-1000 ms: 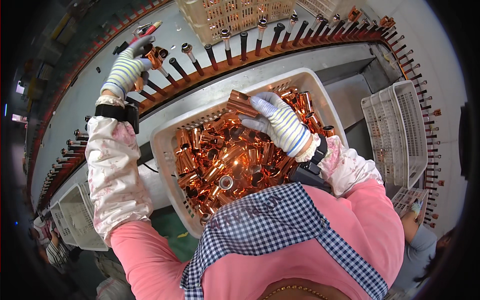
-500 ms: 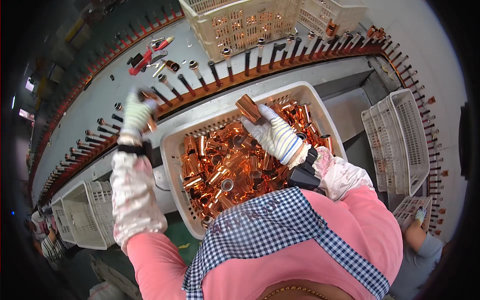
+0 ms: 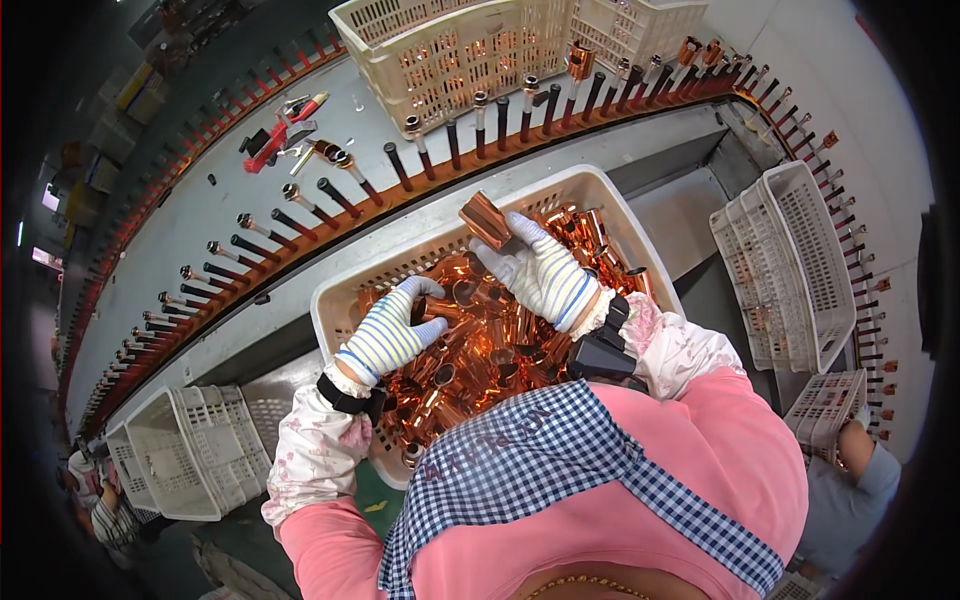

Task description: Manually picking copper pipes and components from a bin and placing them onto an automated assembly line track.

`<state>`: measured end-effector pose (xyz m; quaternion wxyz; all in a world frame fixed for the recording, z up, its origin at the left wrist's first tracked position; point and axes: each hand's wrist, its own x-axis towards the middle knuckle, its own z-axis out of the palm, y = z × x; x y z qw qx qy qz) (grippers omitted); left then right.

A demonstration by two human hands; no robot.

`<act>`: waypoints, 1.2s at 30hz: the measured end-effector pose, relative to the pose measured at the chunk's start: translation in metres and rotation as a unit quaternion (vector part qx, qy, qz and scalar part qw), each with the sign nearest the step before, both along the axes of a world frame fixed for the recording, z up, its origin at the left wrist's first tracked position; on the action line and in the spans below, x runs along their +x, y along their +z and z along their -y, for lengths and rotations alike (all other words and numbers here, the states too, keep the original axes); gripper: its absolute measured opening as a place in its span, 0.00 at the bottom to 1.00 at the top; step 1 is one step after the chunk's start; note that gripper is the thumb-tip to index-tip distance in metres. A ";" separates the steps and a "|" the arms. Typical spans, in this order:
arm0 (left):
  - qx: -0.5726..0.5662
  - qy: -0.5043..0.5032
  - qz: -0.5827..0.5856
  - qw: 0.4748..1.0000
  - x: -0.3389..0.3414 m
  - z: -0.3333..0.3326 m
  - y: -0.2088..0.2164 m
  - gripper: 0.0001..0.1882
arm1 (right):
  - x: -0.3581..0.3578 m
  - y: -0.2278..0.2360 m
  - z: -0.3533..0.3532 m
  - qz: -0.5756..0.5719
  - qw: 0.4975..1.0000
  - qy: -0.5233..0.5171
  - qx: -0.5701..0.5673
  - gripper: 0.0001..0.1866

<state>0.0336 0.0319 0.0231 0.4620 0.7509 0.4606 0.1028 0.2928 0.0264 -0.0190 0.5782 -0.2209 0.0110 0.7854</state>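
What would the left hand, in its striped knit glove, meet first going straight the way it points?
Likely the shiny copper-coloured metal tubes heaped in the white perforated plastic basket: the left hand points over them. Depth is unclear; it might pass above.

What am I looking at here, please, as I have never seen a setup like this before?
There is no robot here: you see a person's own two hands in striped gloves. The view comes from a wide fisheye camera worn on the head, looking down, so straight edges bend near the rim.

In front of the person is a pale tub full of shiny copper pieces. The right hand has a copper tube in its grip, above the tub. The left hand is over the tub's left side; whether it grasps anything is hard to tell.

Beyond, a curved row of pegs lines the grey table, where a red tool and a crate rest.
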 end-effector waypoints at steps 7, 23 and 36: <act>0.060 0.002 0.054 0.997 -0.012 -0.020 -0.012 0.26 | -0.003 -0.003 -0.021 0.037 0.999 -0.013 0.026 0.21; 0.359 0.204 0.080 0.907 -0.048 -0.062 -0.009 0.36 | -0.004 0.004 -0.021 0.045 0.998 -0.010 0.032 0.20; 0.445 0.181 0.218 0.849 -0.028 -0.183 0.032 0.34 | 0.006 0.005 -0.024 0.011 0.999 -0.048 -0.018 0.22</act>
